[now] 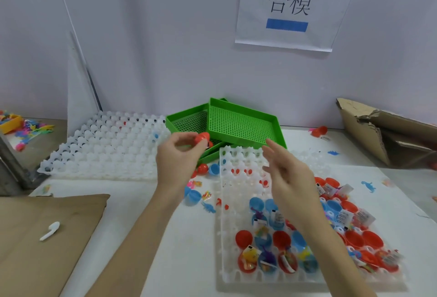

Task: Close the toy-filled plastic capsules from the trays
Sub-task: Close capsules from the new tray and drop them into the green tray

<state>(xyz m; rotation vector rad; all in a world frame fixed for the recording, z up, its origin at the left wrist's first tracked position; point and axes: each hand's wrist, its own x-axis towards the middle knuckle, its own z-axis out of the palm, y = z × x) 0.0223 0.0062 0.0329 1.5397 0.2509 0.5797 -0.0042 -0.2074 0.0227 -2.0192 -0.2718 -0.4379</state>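
Note:
My left hand (178, 154) pinches a red capsule (203, 137) at its fingertips, held above the table in front of the green trays (243, 124). To its right my right hand (288, 173) hovers with fingers spread and nothing in it, over the white cell tray (227, 261). That tray's near rows hold red and blue capsule halves (281, 240) with small toys and paper slips inside. A closed red capsule (203, 169) and a blue one (214, 169) lie on the table beside the tray's far left corner.
A second white cell tray (104, 147) lies at the far left. Torn cardboard box (387, 131) at the right, flat cardboard (47, 237) with a white earbud (50, 230) at the near left. Loose toys and blue halves (192, 196) scatter mid-table. A wall with a paper sign (288, 8) behind.

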